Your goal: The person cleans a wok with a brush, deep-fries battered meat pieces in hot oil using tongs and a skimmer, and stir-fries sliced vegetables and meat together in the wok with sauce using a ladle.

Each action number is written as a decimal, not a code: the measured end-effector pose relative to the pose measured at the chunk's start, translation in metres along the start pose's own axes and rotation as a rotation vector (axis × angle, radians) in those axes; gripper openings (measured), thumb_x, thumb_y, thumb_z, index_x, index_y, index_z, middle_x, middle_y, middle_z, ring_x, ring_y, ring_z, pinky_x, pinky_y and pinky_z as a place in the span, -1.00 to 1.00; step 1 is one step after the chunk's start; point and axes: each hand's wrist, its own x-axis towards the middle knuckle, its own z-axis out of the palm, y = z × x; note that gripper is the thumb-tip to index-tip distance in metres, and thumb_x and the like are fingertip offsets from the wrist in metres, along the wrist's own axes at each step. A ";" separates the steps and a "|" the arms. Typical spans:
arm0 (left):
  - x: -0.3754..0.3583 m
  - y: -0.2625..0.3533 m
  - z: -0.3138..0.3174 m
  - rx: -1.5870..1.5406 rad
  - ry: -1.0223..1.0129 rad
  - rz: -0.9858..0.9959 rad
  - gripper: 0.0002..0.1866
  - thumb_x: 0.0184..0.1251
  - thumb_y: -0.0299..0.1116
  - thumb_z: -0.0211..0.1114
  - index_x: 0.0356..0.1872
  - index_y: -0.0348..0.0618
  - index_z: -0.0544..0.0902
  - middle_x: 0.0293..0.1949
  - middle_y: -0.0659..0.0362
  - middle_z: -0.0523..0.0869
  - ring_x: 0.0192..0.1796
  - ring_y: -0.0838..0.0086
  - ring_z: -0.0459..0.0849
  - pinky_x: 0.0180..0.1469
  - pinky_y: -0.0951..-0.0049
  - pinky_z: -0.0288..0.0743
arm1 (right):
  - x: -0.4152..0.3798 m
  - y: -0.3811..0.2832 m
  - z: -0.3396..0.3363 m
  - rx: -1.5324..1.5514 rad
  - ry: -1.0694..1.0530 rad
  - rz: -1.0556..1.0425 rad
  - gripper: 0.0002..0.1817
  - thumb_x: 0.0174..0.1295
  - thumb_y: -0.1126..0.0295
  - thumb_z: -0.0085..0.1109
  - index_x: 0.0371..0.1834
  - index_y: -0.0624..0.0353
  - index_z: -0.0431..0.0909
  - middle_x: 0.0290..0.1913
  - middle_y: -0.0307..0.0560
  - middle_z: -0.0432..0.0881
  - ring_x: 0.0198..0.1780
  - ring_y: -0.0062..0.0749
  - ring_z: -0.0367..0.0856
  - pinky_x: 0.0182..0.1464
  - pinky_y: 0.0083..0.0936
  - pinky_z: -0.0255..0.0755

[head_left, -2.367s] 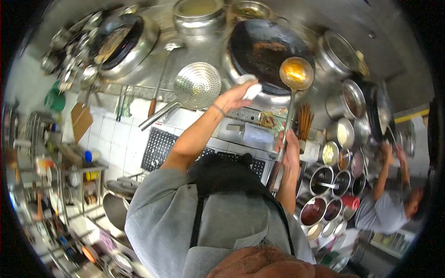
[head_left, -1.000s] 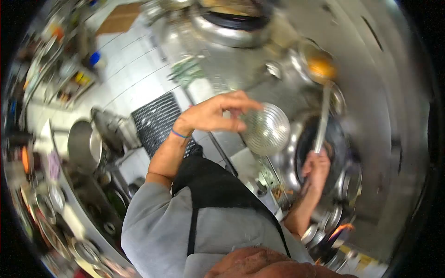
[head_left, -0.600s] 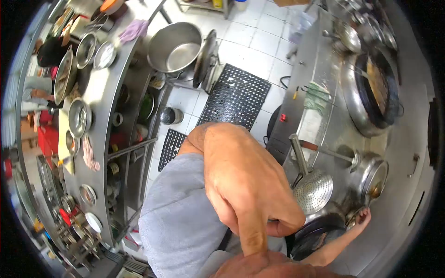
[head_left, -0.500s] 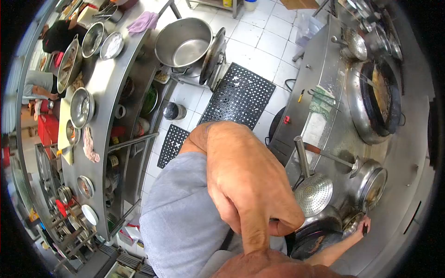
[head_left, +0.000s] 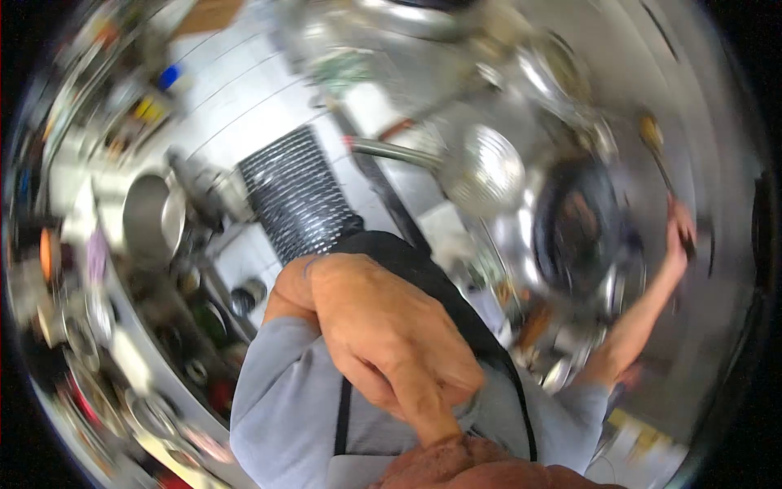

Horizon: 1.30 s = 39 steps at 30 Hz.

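My left hand [head_left: 391, 342] is raised close in front of my face at the bottom of view, its back towards the camera. The fingers are curled and one points down to the face; no object shows in them. Far to the right, my right hand [head_left: 680, 232] is closed around the dark grip of a ladle [head_left: 661, 159], whose small bowl is tilted up with something yellowish-brown on it. To the left of that hand sits a dark wok [head_left: 578, 228]. A perforated strainer [head_left: 485, 171] with a long handle rests nearer the middle.
A metal pot [head_left: 554, 73] stands at the back of the stove. A black perforated mat [head_left: 289, 191] lies on the white tiled floor. On the left are a large steel stockpot [head_left: 151, 220] and a counter [head_left: 138, 359] with bowls. Much is blurred by motion.
The view has swung to the right, so the stove has shifted left and up. My right hand has lifted the ladle away from the pots. My left hand stays at my face.
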 end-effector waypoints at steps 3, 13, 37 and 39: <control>0.023 -0.046 -0.014 -0.309 -0.042 -0.071 -0.73 0.52 -0.23 0.11 -0.12 -0.08 0.76 -0.30 0.11 0.53 -0.36 0.36 0.56 -0.41 0.35 0.43 | -0.090 0.025 -0.009 0.184 -0.017 0.023 -0.42 0.58 0.33 -0.29 0.48 0.43 -0.20 -0.48 -0.21 0.34 -0.64 -0.55 0.34 -0.65 -0.60 0.22; 0.014 -0.339 0.027 1.031 0.050 -0.698 -0.56 0.17 -0.42 0.29 0.14 -0.14 0.63 0.26 -0.01 0.51 0.34 0.04 0.40 0.32 -0.03 0.28 | -0.220 0.155 -0.128 0.563 0.287 -0.015 -0.50 0.45 0.46 -0.15 0.32 0.55 -0.02 -0.40 -0.19 0.41 -0.56 -0.54 0.45 -0.63 -0.59 0.29; 0.014 -0.429 -0.017 1.052 0.024 -0.880 -0.73 0.34 -0.20 0.27 -0.12 -0.18 0.69 0.04 -0.01 0.68 0.12 0.14 0.56 0.08 0.08 0.45 | -0.212 0.196 -0.177 -0.648 0.525 0.037 -0.74 0.39 0.43 0.03 0.05 0.35 0.41 -0.54 -0.28 0.40 -0.67 -0.63 0.35 -0.71 -0.57 0.29; -0.002 -0.413 -0.027 1.029 0.098 -0.719 -0.66 0.31 -0.27 0.30 0.06 -0.12 0.64 0.20 -0.06 0.57 0.22 0.08 0.51 0.19 0.07 0.41 | -0.197 0.193 -0.210 -1.477 0.589 -0.082 -0.66 0.31 0.43 0.09 0.10 0.37 0.48 -0.55 -0.14 0.51 -0.62 -0.47 0.48 -0.55 -0.41 0.45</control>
